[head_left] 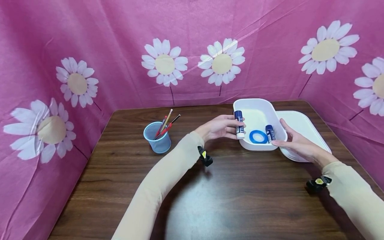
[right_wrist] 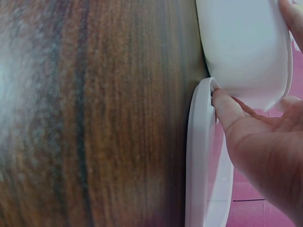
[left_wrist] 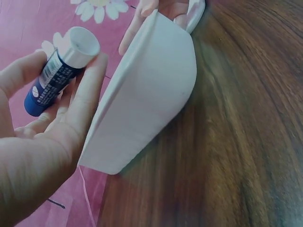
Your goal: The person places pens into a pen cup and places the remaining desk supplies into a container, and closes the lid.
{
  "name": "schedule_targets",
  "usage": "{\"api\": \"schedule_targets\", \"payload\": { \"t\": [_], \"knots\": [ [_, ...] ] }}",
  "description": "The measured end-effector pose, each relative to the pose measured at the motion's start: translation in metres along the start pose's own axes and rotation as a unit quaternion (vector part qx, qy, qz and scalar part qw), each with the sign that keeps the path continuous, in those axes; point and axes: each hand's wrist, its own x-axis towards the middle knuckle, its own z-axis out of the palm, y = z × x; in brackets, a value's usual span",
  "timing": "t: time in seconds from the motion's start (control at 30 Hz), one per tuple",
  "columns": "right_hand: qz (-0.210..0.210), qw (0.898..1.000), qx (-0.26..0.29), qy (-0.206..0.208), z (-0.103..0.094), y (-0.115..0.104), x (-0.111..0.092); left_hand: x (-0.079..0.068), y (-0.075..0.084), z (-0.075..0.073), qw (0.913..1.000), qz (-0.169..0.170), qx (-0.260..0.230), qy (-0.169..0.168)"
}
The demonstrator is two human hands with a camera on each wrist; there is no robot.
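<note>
My left hand [head_left: 220, 128] holds a dark blue glue stick [head_left: 239, 124] with a white end over the left rim of a white plastic box [head_left: 277, 121]. In the left wrist view, this glue stick [left_wrist: 54, 78] sits between thumb and fingers, clear of the box wall [left_wrist: 142, 94]. At the box's right near corner, my right hand [head_left: 300, 145] grips its side; the right wrist view shows the fingers against the outer wall, partly hidden. Inside the box lie a roll of blue tape [head_left: 252, 132] and a second glue stick [head_left: 270, 134] by the right wall.
A white lid [head_left: 300, 121] lies on the wooden table [head_left: 234, 193], right of the box and partly under the right hand. On the left stands a light blue mesh cup [head_left: 159, 144] with pencils and red-handled scissors [head_left: 165, 130]. Pink flowered cloth [head_left: 192, 20] encloses the back and sides.
</note>
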Motion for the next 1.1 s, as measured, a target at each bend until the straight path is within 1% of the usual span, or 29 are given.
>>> {"api": "schedule_targets", "payload": {
  "t": [0.17, 0.33, 0.5, 0.67, 0.73, 1.0, 1.1],
  "knots": [
    [0.002, 1.0, 0.004, 0.001, 0.002, -0.001, -0.001, 0.002, 0.003, 0.007, 1.0, 0.003, 0.004, 0.004],
    [0.002, 1.0, 0.005, -0.001, 0.004, -0.003, -0.002, 0.008, 0.01, 0.013, 0.9995, 0.001, 0.021, 0.025],
    [0.003, 1.0, 0.002, 0.001, 0.002, -0.004, -0.002, 0.015, 0.02, 0.022, 0.9979, -0.009, 0.041, 0.048],
    [0.003, 1.0, 0.008, 0.001, 0.003, -0.003, -0.002, 0.022, 0.026, 0.029, 0.9939, -0.022, 0.066, 0.085],
    [0.004, 1.0, 0.01, 0.001, 0.003, -0.003, -0.002, 0.025, 0.027, 0.031, 0.9921, -0.026, 0.078, 0.094],
    [0.005, 1.0, 0.007, 0.002, 0.003, -0.003, -0.003, 0.036, 0.027, 0.034, 0.9875, -0.032, 0.111, 0.108],
    [0.004, 1.0, 0.004, 0.003, 0.003, -0.003, -0.003, 0.04, 0.028, 0.035, 0.9834, -0.041, 0.134, 0.116]
  ]
}}
